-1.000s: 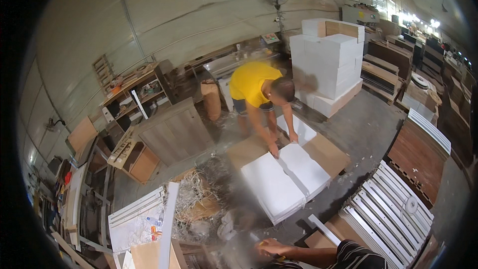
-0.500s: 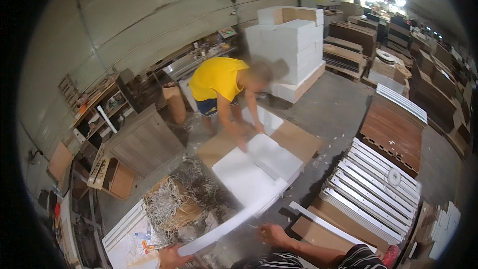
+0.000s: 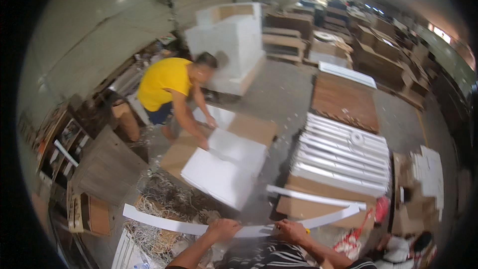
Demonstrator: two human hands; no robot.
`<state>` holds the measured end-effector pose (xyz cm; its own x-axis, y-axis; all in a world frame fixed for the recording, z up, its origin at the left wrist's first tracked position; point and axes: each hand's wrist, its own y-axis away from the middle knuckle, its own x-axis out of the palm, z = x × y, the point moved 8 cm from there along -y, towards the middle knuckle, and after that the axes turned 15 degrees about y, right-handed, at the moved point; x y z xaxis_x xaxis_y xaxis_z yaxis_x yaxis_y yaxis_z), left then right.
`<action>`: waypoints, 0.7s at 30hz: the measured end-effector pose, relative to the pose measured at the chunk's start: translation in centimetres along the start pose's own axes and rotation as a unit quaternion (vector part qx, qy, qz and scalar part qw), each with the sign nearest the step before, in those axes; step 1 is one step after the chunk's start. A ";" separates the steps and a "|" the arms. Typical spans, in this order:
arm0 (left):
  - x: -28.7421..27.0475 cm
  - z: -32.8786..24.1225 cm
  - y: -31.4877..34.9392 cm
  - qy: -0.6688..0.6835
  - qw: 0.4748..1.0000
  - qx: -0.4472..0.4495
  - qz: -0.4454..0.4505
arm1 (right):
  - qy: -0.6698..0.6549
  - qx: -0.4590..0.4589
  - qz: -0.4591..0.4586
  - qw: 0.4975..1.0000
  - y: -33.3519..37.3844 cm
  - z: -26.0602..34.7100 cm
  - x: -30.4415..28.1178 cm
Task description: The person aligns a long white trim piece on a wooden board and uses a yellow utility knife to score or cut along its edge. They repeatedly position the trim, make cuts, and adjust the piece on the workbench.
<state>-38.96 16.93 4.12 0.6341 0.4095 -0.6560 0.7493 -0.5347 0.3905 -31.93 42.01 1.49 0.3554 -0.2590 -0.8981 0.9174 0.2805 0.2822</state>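
A long white strip (image 3: pixel 169 224) lies crosswise in front of me, its two ends curving away in the wide view. My left hand (image 3: pixel 222 229) is closed round it left of the middle. My right hand (image 3: pixel 293 231) grips the same strip a little to the right. Something small and yellow (image 3: pixel 307 230) shows beside my right fingers, too small to name. Beyond the strip lies a stack of white panels (image 3: pixel 226 164) on brown cardboard (image 3: pixel 254 127). A co-worker in a yellow top (image 3: pixel 165 82) bends over the stack, both hands on or just above it.
White slatted pieces (image 3: pixel 341 157) are piled on the right, with another white strip (image 3: pixel 313 197) on cardboard before them. Tangled shredded packing (image 3: pixel 149 219) lies at left, near a wooden cabinet (image 3: pixel 107 164). A tall white stack (image 3: pixel 226 45) stands behind the co-worker.
The strip has swung from pointing toward the panels to lying crosswise before me. My right hand, earlier apart from it, now grips it too. My view has turned right.
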 end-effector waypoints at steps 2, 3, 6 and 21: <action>1.6 -0.6 -0.5 0.006 0.998 -0.019 0.060 | 0.029 0.052 0.025 0.998 2.5 -1.0 1.7; 2.0 -1.1 -0.8 0.002 0.997 -0.017 0.073 | 0.014 0.042 -0.025 0.999 4.2 -1.0 1.4; 2.4 -1.9 -0.8 -0.023 0.993 -0.002 0.112 | 0.028 0.126 -0.085 0.988 8.4 -2.4 1.8; 4.9 -7.4 -5.1 -0.059 0.984 0.107 0.129 | 0.055 0.273 -0.193 0.941 25.4 -14.0 3.5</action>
<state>-38.27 27.12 3.73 0.7619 0.1572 -0.6283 0.5010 -0.7578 0.4180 -9.92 61.18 0.75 -0.0157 -0.1387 -0.9902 0.9399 -0.3398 0.0327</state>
